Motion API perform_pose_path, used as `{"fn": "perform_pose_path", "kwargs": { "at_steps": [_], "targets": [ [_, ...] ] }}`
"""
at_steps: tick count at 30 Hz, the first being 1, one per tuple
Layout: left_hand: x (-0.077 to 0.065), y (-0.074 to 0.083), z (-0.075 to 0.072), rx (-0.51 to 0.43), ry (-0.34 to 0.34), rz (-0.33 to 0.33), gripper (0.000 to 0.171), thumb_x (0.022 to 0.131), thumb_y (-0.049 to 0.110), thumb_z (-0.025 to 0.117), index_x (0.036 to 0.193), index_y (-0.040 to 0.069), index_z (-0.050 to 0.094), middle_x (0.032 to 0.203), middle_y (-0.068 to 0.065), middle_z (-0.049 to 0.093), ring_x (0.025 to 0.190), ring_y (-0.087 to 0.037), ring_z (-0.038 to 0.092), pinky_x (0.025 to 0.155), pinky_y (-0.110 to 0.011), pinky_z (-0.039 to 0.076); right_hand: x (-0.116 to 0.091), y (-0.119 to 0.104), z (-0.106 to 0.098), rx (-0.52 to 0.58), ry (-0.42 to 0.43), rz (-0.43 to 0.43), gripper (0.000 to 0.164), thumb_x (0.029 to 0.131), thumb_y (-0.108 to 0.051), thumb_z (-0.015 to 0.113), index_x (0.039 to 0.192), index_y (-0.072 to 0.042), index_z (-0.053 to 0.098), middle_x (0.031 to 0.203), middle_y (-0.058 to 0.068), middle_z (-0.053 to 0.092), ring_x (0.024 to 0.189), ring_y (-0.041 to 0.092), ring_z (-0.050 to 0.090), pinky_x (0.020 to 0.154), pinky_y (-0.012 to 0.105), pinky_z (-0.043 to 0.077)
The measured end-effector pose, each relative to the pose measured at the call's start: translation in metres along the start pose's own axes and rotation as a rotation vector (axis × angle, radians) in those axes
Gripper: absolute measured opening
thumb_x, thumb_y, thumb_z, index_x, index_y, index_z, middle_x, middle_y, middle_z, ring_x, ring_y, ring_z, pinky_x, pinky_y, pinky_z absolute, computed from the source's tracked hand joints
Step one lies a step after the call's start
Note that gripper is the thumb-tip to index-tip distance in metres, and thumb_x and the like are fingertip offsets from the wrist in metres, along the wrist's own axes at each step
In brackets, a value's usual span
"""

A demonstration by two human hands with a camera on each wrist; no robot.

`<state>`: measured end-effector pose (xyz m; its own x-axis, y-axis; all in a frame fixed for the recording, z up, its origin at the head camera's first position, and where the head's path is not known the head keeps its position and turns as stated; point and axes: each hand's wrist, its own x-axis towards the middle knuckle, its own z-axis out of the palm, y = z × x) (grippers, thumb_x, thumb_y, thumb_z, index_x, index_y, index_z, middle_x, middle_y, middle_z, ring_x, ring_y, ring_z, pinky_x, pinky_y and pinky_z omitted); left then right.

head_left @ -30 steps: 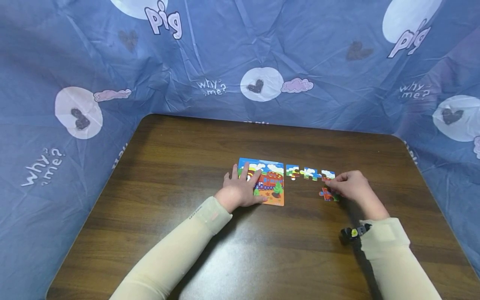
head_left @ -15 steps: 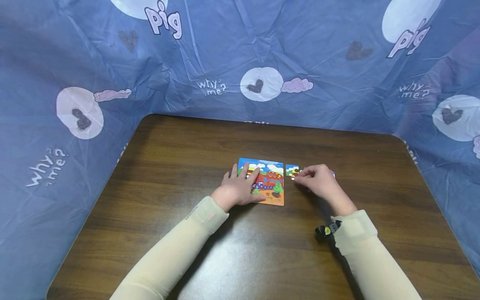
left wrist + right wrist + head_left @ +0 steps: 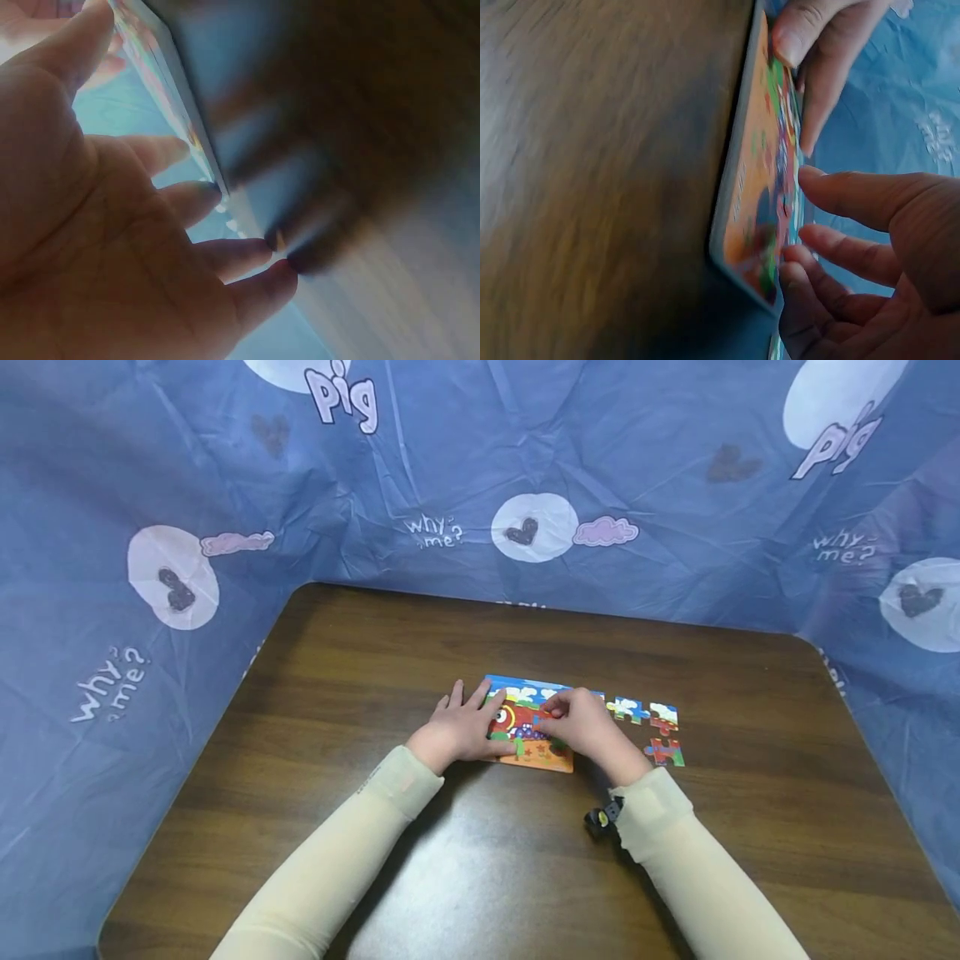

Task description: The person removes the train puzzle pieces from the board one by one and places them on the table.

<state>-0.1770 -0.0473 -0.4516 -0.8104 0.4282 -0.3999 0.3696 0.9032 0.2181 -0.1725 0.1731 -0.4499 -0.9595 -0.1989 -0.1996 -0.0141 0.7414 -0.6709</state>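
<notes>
A jigsaw puzzle (image 3: 558,758) with a train picture lies on the table in its thin board. My left hand (image 3: 453,732) rests on its left part with the fingers spread. In the left wrist view the left fingers (image 3: 232,259) reach past the board's edge. My right hand (image 3: 588,727) is over the puzzle's right part, thumb and fingertips at the train picture. In the right wrist view its thumb (image 3: 817,180) and forefinger stand a little apart at the surface; whether they pinch a piece is unclear. The right hand hides part of the picture.
Right of the board lie loose puzzle pieces: one with clouds (image 3: 628,710), one below a cloud edge (image 3: 664,717) and a red-green one (image 3: 666,752). Another piece (image 3: 598,695) is partly hidden behind the right hand. A blue printed cloth (image 3: 450,468) surrounds the wooden table (image 3: 375,643).
My right hand has left the loose pieces at the right and moved leftward onto the puzzle board. The left hand has stayed on the puzzle, shifting slightly left.
</notes>
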Motion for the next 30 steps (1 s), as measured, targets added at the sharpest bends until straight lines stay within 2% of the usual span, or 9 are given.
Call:
{"fn": "perform_pose_path", "kwargs": {
  "at_steps": [6, 11, 16, 24, 30],
  "targets": [
    [0.000, 0.001, 0.001, 0.025, 0.000, -0.013, 0.096, 0.092, 0.074, 0.052, 0.166, 0.026, 0.012, 0.170, -0.007, -0.002, 0.150, -0.049, 0.001, 0.118, -0.057, 0.014, 0.009, -0.009, 0.009, -0.083, -0.032, 0.002, 0.048, 0.085, -0.026, 0.085, 0.122, 0.002, 0.069, 0.114, 0.014, 0.068, 0.101, 0.026, 0.062, 0.090, 0.045, 0.052],
    [0.000, 0.003, 0.001, 0.026, -0.013, -0.027, 0.096, 0.093, 0.073, 0.052, 0.166, 0.026, 0.012, 0.170, -0.007, -0.004, 0.150, -0.048, 0.000, 0.118, -0.056, 0.013, 0.012, -0.013, 0.013, -0.117, -0.035, 0.032, 0.043, 0.083, -0.026, 0.088, 0.114, -0.001, 0.069, 0.106, 0.011, 0.066, 0.093, 0.026, 0.059, 0.085, 0.043, 0.051],
    [-0.001, 0.004, 0.000, 0.025, -0.024, -0.038, 0.096, 0.093, 0.074, 0.052, 0.166, 0.026, 0.010, 0.170, -0.007, -0.005, 0.150, -0.047, -0.002, 0.119, -0.056, 0.013, 0.014, -0.016, 0.013, -0.121, -0.037, 0.068, 0.042, 0.083, -0.025, 0.088, 0.112, -0.003, 0.068, 0.105, 0.011, 0.065, 0.093, 0.027, 0.058, 0.084, 0.043, 0.050],
    [0.001, 0.005, 0.001, 0.047, -0.034, -0.044, 0.097, 0.092, 0.075, 0.050, 0.166, 0.027, 0.009, 0.170, -0.006, -0.006, 0.150, -0.047, -0.001, 0.119, -0.056, 0.014, 0.016, -0.019, 0.010, -0.111, -0.042, 0.067, 0.042, 0.082, -0.023, 0.088, 0.110, -0.002, 0.065, 0.098, 0.010, 0.061, 0.087, 0.026, 0.056, 0.076, 0.039, 0.048],
    [0.001, 0.005, 0.000, 0.056, -0.031, -0.053, 0.097, 0.092, 0.075, 0.050, 0.166, 0.027, 0.010, 0.170, -0.006, -0.005, 0.150, -0.047, 0.000, 0.118, -0.056, 0.014, 0.015, -0.020, 0.008, -0.054, 0.009, 0.053, 0.029, 0.086, -0.015, 0.085, 0.104, -0.002, 0.066, 0.089, 0.008, 0.060, 0.079, 0.022, 0.056, 0.067, 0.034, 0.047]
  ]
}}
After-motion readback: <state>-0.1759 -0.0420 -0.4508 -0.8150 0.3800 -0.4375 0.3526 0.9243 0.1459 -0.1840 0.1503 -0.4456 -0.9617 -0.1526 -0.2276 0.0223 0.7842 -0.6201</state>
